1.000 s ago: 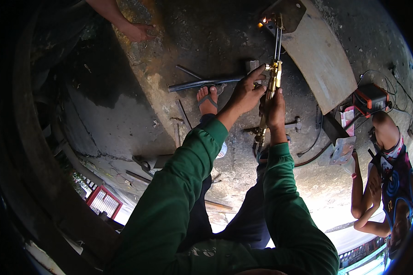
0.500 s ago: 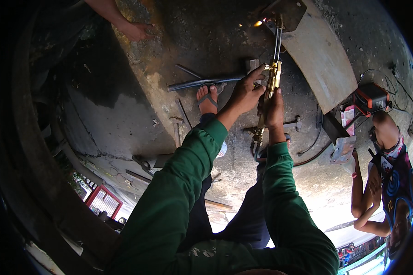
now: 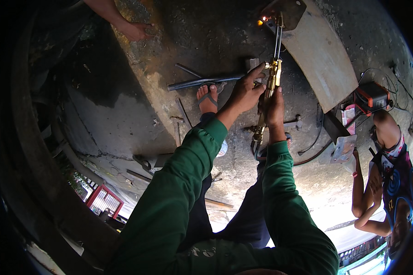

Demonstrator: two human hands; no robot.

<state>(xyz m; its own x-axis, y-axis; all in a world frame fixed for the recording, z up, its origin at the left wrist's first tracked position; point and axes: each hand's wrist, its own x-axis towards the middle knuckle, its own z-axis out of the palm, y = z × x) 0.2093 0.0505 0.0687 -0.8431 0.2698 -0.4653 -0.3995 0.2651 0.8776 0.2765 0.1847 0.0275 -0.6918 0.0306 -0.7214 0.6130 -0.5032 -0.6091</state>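
Seen from above, a bystander's bare hand [image 3: 137,31] hangs at upper left, over a stained concrete floor. Next, a dark pipe [image 3: 188,85] lies just beyond the wearer's left foot [image 3: 208,98], bare-toed in a sandal; hot droplets or spatter reaching it could burn the skin. In the middle, the left hand [image 3: 245,94] reaches its bent fingers to the side valve of a brass cutting torch; whether they pinch it I cannot tell, and a slip there could upset the gas flow. A small orange glow [image 3: 261,22] burns just left of the torch tip. The torch [image 3: 274,75] points away from the wearer, its head over a dark metal plate [image 3: 294,17]. The right hand [image 3: 275,110] is wrapped around its handle; were that bare-skinned hold to loosen or twist, the flame could swing leftward, towards the bystander's side. A dark hose [image 3: 309,160] curves along the floor, where a snag could jerk the torch. Farther right are a curved metal sheet [image 3: 326,59], an orange-and-black machine [image 3: 372,97] and a seated person [image 3: 392,169].
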